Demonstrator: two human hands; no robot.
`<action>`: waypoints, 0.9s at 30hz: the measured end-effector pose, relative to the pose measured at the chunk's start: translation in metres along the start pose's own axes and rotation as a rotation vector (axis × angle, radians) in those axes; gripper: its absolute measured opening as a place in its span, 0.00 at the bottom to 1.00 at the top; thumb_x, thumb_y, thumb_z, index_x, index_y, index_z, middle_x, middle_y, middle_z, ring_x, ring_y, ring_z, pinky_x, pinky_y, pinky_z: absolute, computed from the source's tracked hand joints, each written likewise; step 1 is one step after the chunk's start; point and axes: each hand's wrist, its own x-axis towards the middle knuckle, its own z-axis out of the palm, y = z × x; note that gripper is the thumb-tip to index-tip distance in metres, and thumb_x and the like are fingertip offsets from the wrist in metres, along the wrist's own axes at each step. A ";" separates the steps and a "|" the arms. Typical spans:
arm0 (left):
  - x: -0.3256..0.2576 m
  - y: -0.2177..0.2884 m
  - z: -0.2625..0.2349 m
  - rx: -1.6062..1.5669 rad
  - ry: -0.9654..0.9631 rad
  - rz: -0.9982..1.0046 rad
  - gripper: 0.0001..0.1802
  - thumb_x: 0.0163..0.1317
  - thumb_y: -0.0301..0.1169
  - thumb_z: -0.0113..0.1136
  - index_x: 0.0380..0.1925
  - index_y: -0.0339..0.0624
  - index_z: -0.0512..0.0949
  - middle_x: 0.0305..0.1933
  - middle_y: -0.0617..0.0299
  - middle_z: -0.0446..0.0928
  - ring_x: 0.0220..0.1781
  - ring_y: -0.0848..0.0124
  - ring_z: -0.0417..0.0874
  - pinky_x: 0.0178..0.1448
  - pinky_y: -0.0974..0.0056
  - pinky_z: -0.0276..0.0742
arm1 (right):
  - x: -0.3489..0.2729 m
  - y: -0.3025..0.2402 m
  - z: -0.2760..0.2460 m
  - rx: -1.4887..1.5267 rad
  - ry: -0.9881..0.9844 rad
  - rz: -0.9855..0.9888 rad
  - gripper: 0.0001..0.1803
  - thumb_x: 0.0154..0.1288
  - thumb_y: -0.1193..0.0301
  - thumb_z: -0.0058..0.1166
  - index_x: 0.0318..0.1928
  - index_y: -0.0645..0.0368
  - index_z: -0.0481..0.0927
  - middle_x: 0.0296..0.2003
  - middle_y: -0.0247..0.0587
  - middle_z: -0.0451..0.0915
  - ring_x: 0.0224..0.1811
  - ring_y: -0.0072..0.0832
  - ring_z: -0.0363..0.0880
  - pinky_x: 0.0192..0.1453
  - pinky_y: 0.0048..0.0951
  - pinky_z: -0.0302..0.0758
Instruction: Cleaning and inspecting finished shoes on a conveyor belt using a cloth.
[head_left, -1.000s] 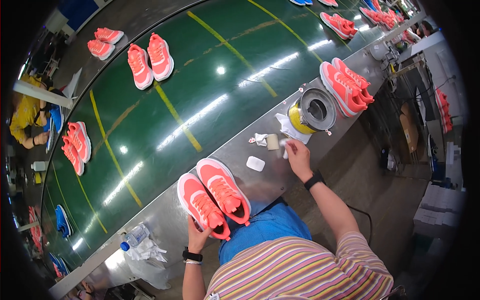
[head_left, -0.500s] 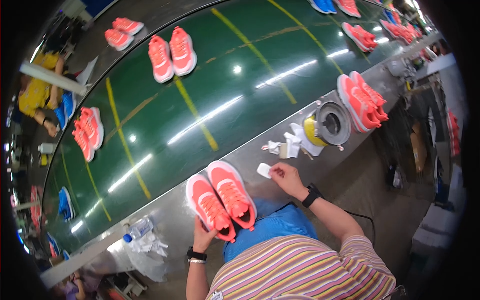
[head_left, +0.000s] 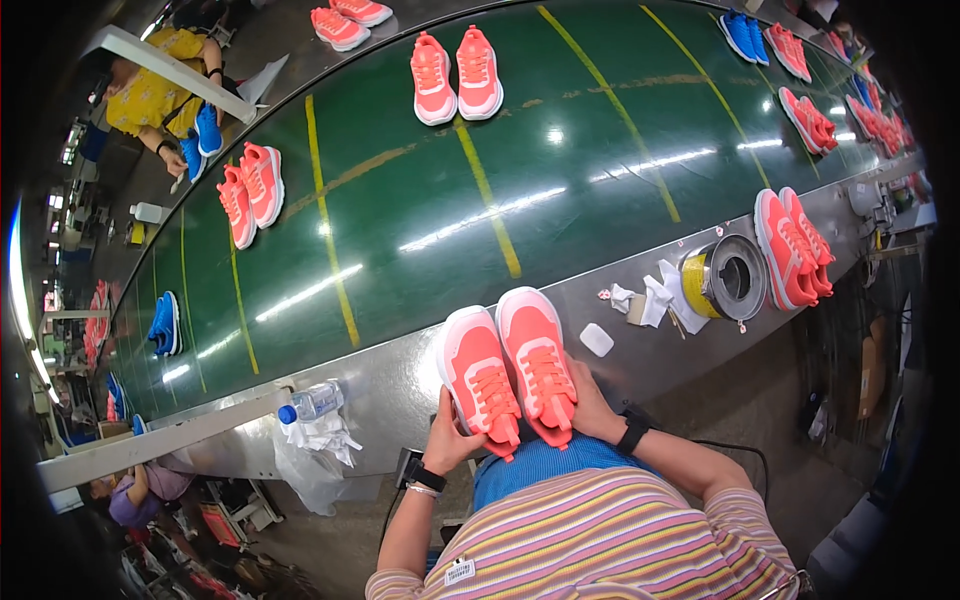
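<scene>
- Left hand (head_left: 452, 440) at near edge of metal worktop (head_left: 400, 385), grip curled around heel of left coral shoe (head_left: 478, 373).
- Right hand (head_left: 592, 410) grip wrapped on heel side of right coral shoe (head_left: 538, 360).
- Shoes side by side, touching, toes toward green conveyor belt (head_left: 420, 200).
- White pad (head_left: 596, 340) just right of shoes; yellow tape roll (head_left: 725, 280) farther right.

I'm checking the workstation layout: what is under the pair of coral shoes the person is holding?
The coral shoes rest on the grey metal ledge beside the green belt. The left hand and right hand grip their heels. The soles and the ledge beneath are covered.
</scene>
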 end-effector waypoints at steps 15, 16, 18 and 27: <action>-0.005 -0.007 -0.020 0.541 0.160 0.254 0.55 0.31 0.28 0.70 0.60 0.27 0.48 0.54 0.43 0.62 0.58 0.54 0.65 0.61 0.60 0.62 | -0.016 0.001 -0.026 -0.275 0.243 -0.260 0.48 0.45 0.66 0.64 0.62 0.69 0.50 0.57 0.60 0.58 0.59 0.50 0.58 0.63 0.41 0.56; -0.009 -0.008 -0.021 0.556 0.191 0.277 0.55 0.30 0.27 0.70 0.60 0.27 0.48 0.53 0.43 0.62 0.57 0.53 0.65 0.61 0.60 0.62 | -0.017 0.000 -0.025 -0.279 0.243 -0.258 0.47 0.45 0.66 0.64 0.62 0.69 0.50 0.56 0.60 0.58 0.59 0.51 0.58 0.63 0.41 0.56; -0.013 -0.013 -0.024 0.577 0.212 0.291 0.55 0.30 0.27 0.70 0.59 0.27 0.48 0.53 0.43 0.62 0.56 0.52 0.65 0.60 0.59 0.62 | -0.020 -0.002 -0.021 -0.300 0.247 -0.266 0.46 0.46 0.67 0.63 0.62 0.69 0.50 0.56 0.60 0.58 0.59 0.51 0.58 0.63 0.42 0.56; -0.028 -0.004 -0.024 0.714 0.328 0.357 0.54 0.28 0.27 0.71 0.58 0.29 0.51 0.49 0.43 0.64 0.51 0.49 0.66 0.55 0.55 0.64 | -0.021 -0.018 -0.009 -0.391 0.291 -0.243 0.43 0.46 0.69 0.59 0.61 0.68 0.52 0.56 0.58 0.59 0.58 0.48 0.58 0.61 0.42 0.55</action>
